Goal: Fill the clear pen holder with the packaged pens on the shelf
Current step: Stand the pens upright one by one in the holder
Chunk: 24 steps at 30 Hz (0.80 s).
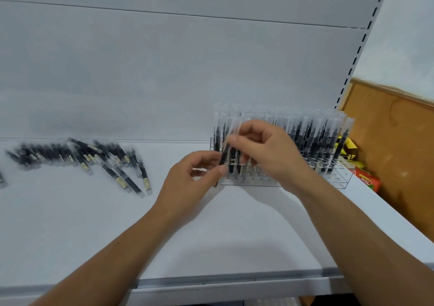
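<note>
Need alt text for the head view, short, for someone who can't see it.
Both hands hold one packaged pen upright at the left end of a nearly full clear pen holder on a white shelf. A loose pile of pens lies further left.

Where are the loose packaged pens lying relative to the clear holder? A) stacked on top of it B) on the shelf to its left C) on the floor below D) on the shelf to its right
B: the loose packaged pens lie in a scattered pile on the white shelf, well to the left of the clear holder, which stands at the shelf's right end and is already mostly filled.
</note>
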Motion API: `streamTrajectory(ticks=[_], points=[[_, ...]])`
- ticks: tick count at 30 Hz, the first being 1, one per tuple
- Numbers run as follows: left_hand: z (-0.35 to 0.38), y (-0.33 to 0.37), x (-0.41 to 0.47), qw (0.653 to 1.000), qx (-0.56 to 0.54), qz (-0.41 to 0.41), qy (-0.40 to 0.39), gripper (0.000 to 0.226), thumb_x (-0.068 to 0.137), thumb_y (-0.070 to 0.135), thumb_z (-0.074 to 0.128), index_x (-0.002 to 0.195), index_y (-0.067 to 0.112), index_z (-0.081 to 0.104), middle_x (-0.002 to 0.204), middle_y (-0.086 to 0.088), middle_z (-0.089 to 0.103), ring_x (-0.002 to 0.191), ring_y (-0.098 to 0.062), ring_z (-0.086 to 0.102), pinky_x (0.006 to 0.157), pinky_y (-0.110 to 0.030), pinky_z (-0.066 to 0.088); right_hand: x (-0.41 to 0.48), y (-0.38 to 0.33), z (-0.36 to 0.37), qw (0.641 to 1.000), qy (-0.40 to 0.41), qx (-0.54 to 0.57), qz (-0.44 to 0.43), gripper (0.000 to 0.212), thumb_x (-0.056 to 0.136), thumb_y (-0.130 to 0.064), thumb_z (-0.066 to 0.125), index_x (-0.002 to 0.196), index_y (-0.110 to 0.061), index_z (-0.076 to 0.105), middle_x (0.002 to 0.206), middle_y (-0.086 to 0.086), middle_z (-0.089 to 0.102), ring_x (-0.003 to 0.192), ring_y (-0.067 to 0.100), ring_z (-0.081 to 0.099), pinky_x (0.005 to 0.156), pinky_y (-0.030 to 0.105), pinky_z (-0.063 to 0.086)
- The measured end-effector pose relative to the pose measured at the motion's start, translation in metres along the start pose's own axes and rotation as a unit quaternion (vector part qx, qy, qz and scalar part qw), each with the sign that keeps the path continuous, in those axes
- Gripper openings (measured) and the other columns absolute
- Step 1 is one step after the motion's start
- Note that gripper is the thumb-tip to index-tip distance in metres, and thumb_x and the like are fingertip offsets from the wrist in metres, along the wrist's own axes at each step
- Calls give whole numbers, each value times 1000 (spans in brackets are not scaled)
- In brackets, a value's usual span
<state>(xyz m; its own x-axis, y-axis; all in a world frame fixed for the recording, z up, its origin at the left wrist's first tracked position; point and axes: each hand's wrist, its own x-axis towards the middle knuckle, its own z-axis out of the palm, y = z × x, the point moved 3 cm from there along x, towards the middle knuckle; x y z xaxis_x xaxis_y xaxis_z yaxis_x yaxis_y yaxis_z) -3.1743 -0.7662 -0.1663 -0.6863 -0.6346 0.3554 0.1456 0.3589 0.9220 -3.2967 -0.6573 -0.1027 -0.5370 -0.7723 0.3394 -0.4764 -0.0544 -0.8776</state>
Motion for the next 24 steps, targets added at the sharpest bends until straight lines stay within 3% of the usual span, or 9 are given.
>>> streamTrajectory(ticks=[2, 4, 8, 13, 24], points=[[-6, -1, -1, 987, 143, 65, 21, 30, 81, 52, 68, 106, 37, 66, 108, 22, 63, 107, 6, 54, 90, -9, 39, 3, -5, -16, 999, 43, -4, 1, 10, 87, -26, 70, 93, -18, 68, 65, -13, 66, 55, 3, 59, 55, 18, 47], [-11, -2, -1, 965, 227, 130, 32, 36, 82, 60, 58, 109, 39, 64, 117, 25, 56, 118, 8, 45, 97, -6, 29, 7, -9, -33, 996, 90, -12, -3, 10, 87, -28, 69, 94, -21, 67, 68, -13, 67, 56, 1, 58, 54, 15, 46], [-12, -10, -2, 942, 307, 137, 8, 53, 80, 65, 48, 124, 37, 60, 130, 26, 47, 125, 13, 31, 106, -16, 23, 13, -11, -56, 985, 160, -67, -21, 14, 89, -30, 69, 96, -19, 68, 78, -8, 69, 54, 1, 58, 53, 13, 45], [-10, -11, -4, 935, 333, 118, -17, 54, 82, 61, 50, 130, 38, 56, 133, 29, 44, 123, 16, 28, 103, -11, 18, 18, -2, -62, 975, 187, -114, -28, 10, 90, -31, 69, 93, -22, 67, 83, -6, 70, 53, 2, 59, 60, 19, 52], [-10, -10, -4, 930, 345, 122, -20, 51, 84, 58, 54, 131, 37, 55, 136, 27, 45, 118, 20, 25, 95, 5, 9, 25, 1, -49, 974, 173, -142, -35, 9, 90, -32, 68, 92, -23, 65, 81, -12, 68, 49, -1, 57, 55, 10, 48]])
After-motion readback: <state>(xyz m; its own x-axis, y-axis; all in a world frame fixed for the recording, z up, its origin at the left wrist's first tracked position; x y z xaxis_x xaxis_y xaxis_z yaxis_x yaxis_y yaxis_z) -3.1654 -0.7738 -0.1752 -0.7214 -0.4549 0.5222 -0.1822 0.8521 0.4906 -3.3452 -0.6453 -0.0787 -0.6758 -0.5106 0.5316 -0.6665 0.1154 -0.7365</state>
